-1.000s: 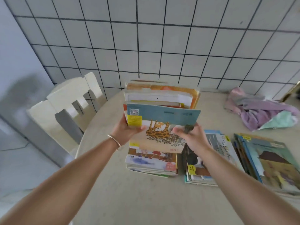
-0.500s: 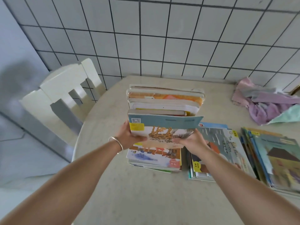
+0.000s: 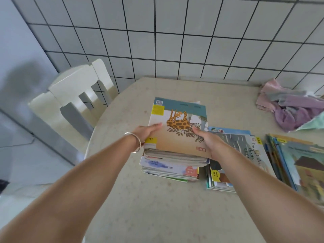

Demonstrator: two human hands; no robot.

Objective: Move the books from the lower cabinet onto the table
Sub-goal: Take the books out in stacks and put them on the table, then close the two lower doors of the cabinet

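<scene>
while holding the giraffe book [image 3: 182,127] atop the left stack [image 3: 168,170], left hand [image 3: 147,133] and right hand [image 3: 206,141] grip its sides. thumbs flat on the cover, other fingers hidden underneath. more books [image 3: 245,146] beside, on the table [image 3: 157,207].

Both your arms reach forward from the lower corners, bare, converging toward the middle. Your left hand [image 3: 148,131] lies at the left edge of what you hold, thumb flat on top pointing right, fingers hidden beneath; a thin bangle sits on that wrist. Your right hand [image 3: 207,140] holds the right edge likewise, thumb laid on top, fingers tucked out of sight underneath.
</scene>
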